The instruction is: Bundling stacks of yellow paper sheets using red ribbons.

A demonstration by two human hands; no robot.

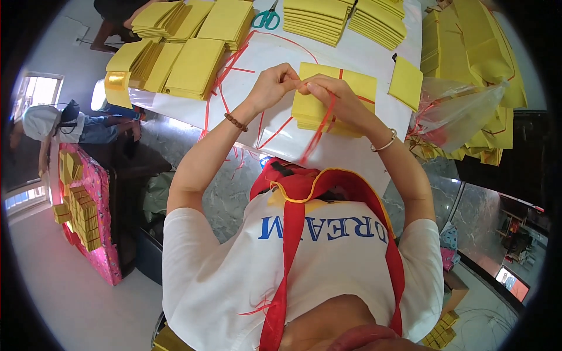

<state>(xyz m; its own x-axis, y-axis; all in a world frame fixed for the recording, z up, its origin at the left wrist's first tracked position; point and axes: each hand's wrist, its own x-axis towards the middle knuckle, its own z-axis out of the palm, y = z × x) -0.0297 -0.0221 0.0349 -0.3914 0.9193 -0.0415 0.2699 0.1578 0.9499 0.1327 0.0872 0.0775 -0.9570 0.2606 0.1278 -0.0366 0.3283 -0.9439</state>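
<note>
A stack of yellow paper (362,88) lies on the white table in front of me, with red plastic string (342,74) crossing its top. My left hand (274,85) is closed in a pinch at the stack's left edge, on the red string. Close against it, the fingers of my right hand (341,100) also pinch the string over the top of the stack. A loose tail of string (315,140) hangs from the right hand toward the table's near edge. The exact crossing of the string between the fingertips is hidden.
Piles of yellow paper (196,64) stand at the far left, more (316,20) at the back. Teal scissors (267,20) lie between them. Red string lengths (275,133) cross the white table (175,111). Right: a clear plastic bag (453,111). Another person (88,126) is at the left.
</note>
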